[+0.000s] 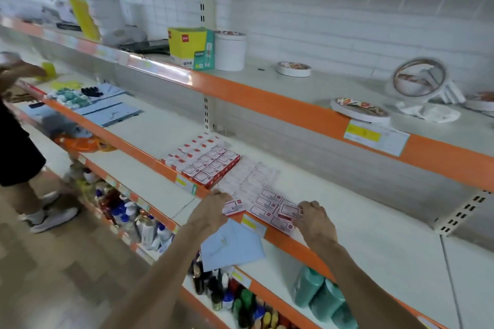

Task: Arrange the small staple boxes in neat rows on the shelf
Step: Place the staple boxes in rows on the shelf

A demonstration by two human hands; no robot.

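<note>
Small red-and-white staple boxes lie on the middle shelf [374,222] near its orange front edge. A stacked block of them [211,165] stands to the left, and a flat layer of boxes [251,181] spreads to the right of it. My left hand [213,208] pinches one staple box [234,207] at the shelf's front edge. My right hand [315,218] grips another staple box [290,211] at the right end of the front row [270,203].
A light blue envelope [232,246] lies on the shelf below, with teal bottles [318,294] to its right and glue bottles further down. The upper shelf holds a yellow-green carton [191,48], a white tub and tape rolls. Another person [16,141] stands at the left.
</note>
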